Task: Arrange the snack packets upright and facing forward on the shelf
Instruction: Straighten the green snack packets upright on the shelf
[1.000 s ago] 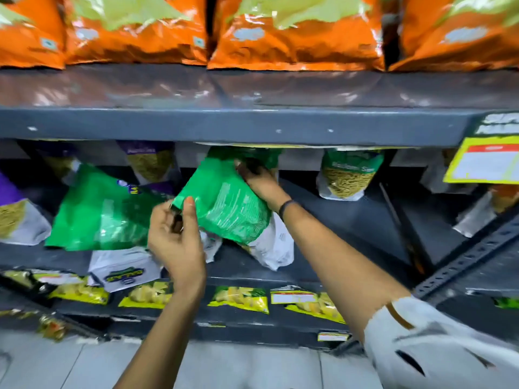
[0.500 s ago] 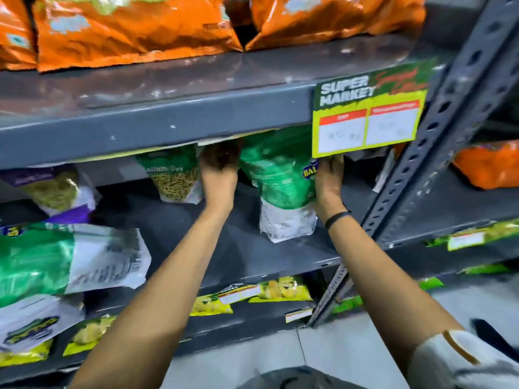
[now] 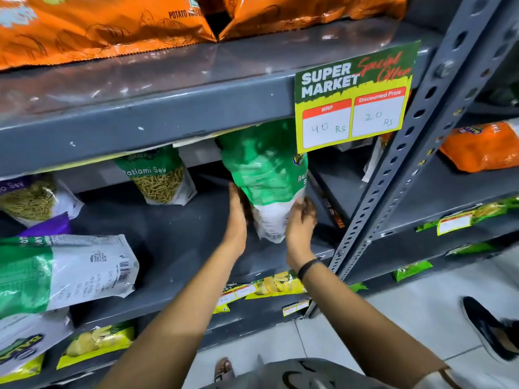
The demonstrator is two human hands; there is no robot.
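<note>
A green and white snack packet stands upright at the right end of the grey middle shelf, its top hidden behind the shelf above. My left hand presses flat against its lower left side. My right hand cups its lower right side. Another green packet stands upright to the left, facing forward. A large green and white packet lies flat on its side at the shelf's front left. A purple packet leans at the far left.
A yellow price tag hangs from the upper shelf edge just above the held packet. A perforated grey upright stands right of my hands. Orange chip bags fill the top shelf. Yellow packets lie on the shelf below.
Both hands slid down from the packet's top to its lower sides. The view moved closer and slightly right.
</note>
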